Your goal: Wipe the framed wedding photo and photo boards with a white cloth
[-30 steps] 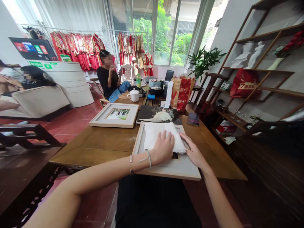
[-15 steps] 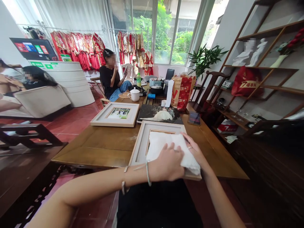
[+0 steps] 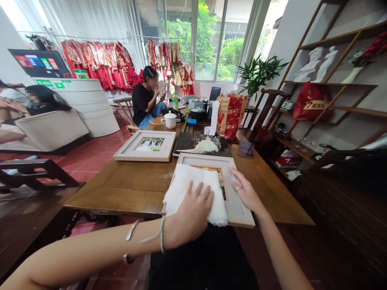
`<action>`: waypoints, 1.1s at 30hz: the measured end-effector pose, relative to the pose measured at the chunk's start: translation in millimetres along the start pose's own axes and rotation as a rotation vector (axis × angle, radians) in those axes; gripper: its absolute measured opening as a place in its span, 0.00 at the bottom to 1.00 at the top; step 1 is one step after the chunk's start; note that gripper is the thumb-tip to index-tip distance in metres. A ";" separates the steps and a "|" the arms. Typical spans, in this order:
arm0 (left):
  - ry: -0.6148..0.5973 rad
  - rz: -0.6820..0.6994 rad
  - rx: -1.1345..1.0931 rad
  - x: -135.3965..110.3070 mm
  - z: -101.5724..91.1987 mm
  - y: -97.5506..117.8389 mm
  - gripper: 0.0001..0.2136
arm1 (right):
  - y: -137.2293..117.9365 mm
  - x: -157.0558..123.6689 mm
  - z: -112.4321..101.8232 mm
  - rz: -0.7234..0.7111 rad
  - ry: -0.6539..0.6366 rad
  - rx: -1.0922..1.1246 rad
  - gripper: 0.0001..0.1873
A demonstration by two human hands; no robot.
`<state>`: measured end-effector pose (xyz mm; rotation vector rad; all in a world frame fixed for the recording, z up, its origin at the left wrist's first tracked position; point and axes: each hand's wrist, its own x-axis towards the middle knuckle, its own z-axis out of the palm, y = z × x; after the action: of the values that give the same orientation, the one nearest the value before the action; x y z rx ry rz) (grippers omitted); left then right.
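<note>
A folded white cloth (image 3: 193,181) lies across the left and middle of a light wooden picture frame (image 3: 242,213), hiding part of the picture (image 3: 223,183) in it. My left hand (image 3: 193,207), with bracelets at the wrist, holds the cloth down against the frame, fingers laid over it and thumb out of sight. At the frame's right side rests my right hand (image 3: 245,192), a ring on one finger. Its fingers are apart and touch the pale border near the edge; they are clear of the cloth.
The wooden table (image 3: 121,181) also bears a second framed photo (image 3: 145,146), a dark picture panel (image 3: 199,144), a white lidded mug (image 3: 169,120) and a red-and-tan paper bag (image 3: 231,117). Across it sits a person (image 3: 145,96). Open shelves (image 3: 335,84) stand on the right.
My left hand has slid the cloth leftwards over the frame, uncovering the picture's right part. My right hand stays at the right edge, now apart from the cloth.
</note>
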<state>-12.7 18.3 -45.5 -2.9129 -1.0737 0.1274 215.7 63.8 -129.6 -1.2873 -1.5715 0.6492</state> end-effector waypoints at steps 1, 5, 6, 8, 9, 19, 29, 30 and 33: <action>0.008 -0.045 0.046 4.4 3.0 -8.7 0.30 | -1.9 -0.7 -0.8 0.008 -0.005 -0.005 0.27; 0.129 -0.159 0.181 26.5 13.5 -52.3 0.30 | -5.5 -2.0 -1.8 0.019 -0.016 -0.027 0.28; 0.165 -0.179 0.200 32.1 15.4 -63.4 0.30 | -5.1 -2.0 -1.3 0.018 -0.017 -0.031 0.28; 0.210 -0.199 0.216 41.4 18.4 -83.6 0.30 | -3.2 -1.6 0.6 0.015 -0.018 -0.036 0.28; 0.217 -0.195 0.211 44.9 19.3 -92.2 0.31 | -2.1 -1.4 1.8 0.013 -0.017 -0.036 0.28; 0.140 -0.011 -0.076 19.1 9.4 -95.9 0.29 | -2.1 -0.7 6.8 0.006 -0.014 -0.043 0.28; 0.126 0.050 -0.270 -56.9 1.1 -33.4 0.31 | -4.4 -4.1 10.9 0.009 -0.018 -0.054 0.28; 0.153 0.052 -0.270 -51.9 3.9 -40.2 0.31 | -5.0 -4.2 10.5 0.008 -0.018 -0.056 0.28; 0.233 0.030 -0.233 -26.4 14.7 -67.1 0.31 | -6.6 -3.3 8.7 0.003 -0.023 -0.068 0.28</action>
<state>-77.4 52.2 -54.4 -3.0447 -1.0708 -0.3518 204.9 60.2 -128.5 -1.3363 -1.6230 0.6192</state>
